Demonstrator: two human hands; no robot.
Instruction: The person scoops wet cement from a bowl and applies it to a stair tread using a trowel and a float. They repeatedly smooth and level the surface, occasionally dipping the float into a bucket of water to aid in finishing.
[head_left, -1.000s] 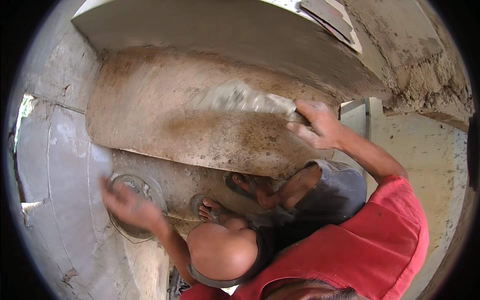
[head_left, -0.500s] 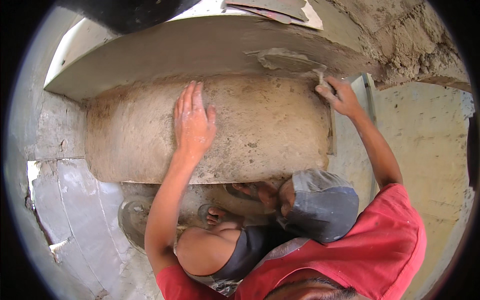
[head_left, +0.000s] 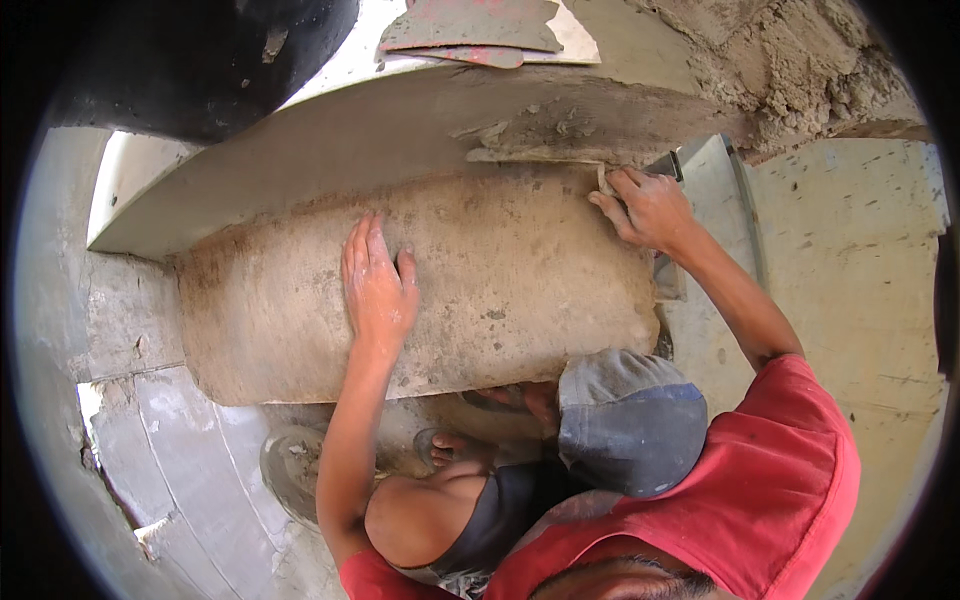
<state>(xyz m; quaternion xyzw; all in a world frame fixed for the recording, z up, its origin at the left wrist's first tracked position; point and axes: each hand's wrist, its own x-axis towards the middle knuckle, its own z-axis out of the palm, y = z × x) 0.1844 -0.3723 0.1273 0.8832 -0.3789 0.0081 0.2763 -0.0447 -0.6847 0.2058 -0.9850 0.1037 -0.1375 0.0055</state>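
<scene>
My right hand (head_left: 655,208) is closed round the handle of a trowel (head_left: 535,157) at the right end of a long grey plastered ledge (head_left: 330,150). The trowel's blade appears nearly edge-on, along the ledge's lower edge, with a patch of wet mortar (head_left: 555,120) just above it. My left hand (head_left: 380,285) lies flat, fingers stretched out, on a brown mortar-stained board (head_left: 500,290) below the ledge. Its skin has whitish smears, and it holds nothing.
Flat grey plates with pink stains (head_left: 475,30) lie atop the ledge. A large black object (head_left: 200,60) hangs over the upper left. Rough mortar (head_left: 800,65) covers the upper right, above a yellowish wall (head_left: 850,290). A round mortar-caked container (head_left: 285,470) stands near my bent legs.
My right hand has moved left along the ledge, and the trowel blade has turned from face-on to nearly edge-on. The view has shifted; my left hand stays flat on the board, slightly lower.
</scene>
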